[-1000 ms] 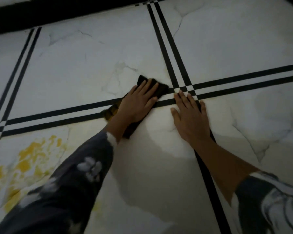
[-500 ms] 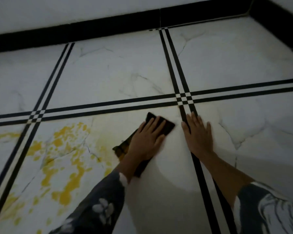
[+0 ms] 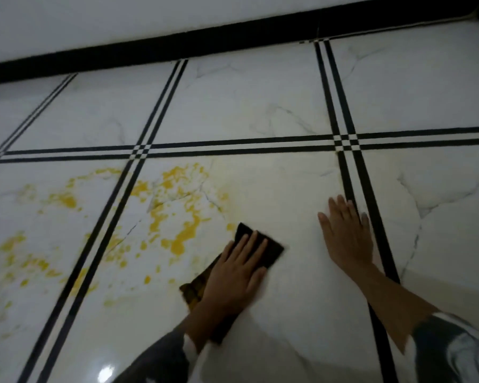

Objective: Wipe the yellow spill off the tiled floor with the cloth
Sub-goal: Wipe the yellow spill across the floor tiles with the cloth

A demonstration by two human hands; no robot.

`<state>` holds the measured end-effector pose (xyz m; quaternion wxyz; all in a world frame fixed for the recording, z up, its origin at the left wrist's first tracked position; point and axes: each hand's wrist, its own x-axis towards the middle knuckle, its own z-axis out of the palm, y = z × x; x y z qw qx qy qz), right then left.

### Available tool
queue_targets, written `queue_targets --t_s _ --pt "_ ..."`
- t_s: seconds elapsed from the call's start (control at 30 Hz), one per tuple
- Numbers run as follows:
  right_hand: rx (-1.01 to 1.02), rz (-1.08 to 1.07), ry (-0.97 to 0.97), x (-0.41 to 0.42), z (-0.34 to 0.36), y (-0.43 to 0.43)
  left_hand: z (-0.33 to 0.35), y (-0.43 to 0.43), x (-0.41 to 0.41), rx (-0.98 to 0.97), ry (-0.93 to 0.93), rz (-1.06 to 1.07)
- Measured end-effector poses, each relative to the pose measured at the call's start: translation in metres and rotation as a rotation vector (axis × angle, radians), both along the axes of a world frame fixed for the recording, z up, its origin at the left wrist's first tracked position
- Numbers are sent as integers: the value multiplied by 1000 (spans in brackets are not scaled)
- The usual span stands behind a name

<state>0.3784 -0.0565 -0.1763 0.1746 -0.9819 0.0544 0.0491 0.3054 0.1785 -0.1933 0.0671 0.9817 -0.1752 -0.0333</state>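
Two hands lay flat on the white marble-patterned tiled floor (image 3: 260, 111). The left hand (image 3: 237, 275), fingers spread, had pulled the dark folded cloth (image 3: 271, 248) nearer; the splattered yellow spill (image 3: 174, 211) at ten o'clock remained largely unwiped. The right hand (image 3: 346, 233), open and empty, braced.

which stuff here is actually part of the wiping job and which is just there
Part of the job:
- dark cloth, pressed flat under the left hand
- yellow spill, patches spread across two tiles left of the cloth
- tiled floor

Just there:
- right hand, flat on the floor, holding nothing
- black skirting along the wall
- black double stripes between tiles
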Motion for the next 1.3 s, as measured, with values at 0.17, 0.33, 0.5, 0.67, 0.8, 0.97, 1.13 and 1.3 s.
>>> queue_targets --t_s 0.17,0.33,0.5,0.67,0.8,0.97,1.13,1.3 --pt "64 108 15 -26 9 41 4 35 37 -35 46 488" --pt "44 235 9 -31 5 83 5 -2 -6 -46 43 162" --pt "-62 401 -87 -14 -8 105 3 101 -58 -18 19 405" --pt "-25 365 -88 -15 -15 123 4 124 -14 -21 37 786" --pt "43 290 -121 -11 -11 124 1 44 -32 -20 32 434" --pt "23 331 -138 17 -14 121 3 80 52 -38 49 285" --pt "-110 341 -123 22 -27 119 -4 115 37 -65 -21 755" --pt "-121 341 -107 25 -25 119 1 31 26 -86 -47 498"
